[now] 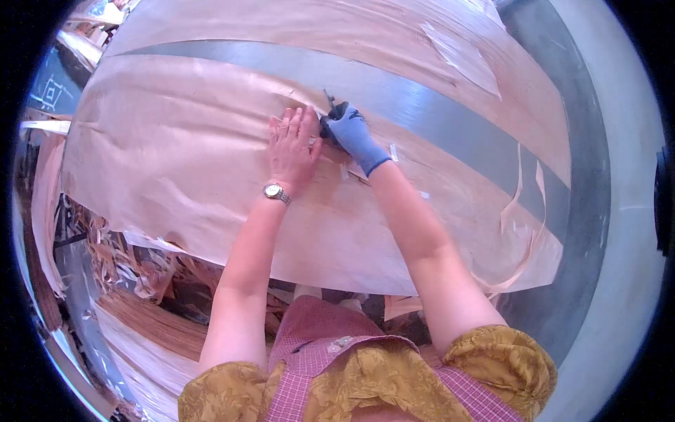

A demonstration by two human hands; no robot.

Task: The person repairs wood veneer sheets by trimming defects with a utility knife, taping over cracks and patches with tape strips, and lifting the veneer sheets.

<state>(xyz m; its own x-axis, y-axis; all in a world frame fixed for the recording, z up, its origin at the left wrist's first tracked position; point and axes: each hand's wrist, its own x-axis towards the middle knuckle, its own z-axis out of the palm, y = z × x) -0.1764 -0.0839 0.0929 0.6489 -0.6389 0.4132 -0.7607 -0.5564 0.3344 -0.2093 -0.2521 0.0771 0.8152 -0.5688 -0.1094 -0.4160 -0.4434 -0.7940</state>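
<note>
My left hand [292, 149] lies flat on a large, thin sheet of wood veneer [176, 155], its fingers spread a little and a watch [275, 192] on the wrist. My right hand [353, 133], in a blue and black work glove, is closed right beside the left fingertips. A dark knife-like tool [329, 99] sticks out of its grip; the fingers hide most of it, so its exact kind is unclear. Small pale strips [394, 152] lie on the veneer around the right wrist. Beyond both hands, a grey metal band [394, 91] crosses between the veneer sheets.
Another veneer sheet [295, 21] covers the far side. Thin curled offcuts [524, 257] hang at the right near edge. Scrap veneer [151, 271] is heaped below on the left, above a stack of brown sheets [155, 320]. A grey surface [587, 176] borders the right.
</note>
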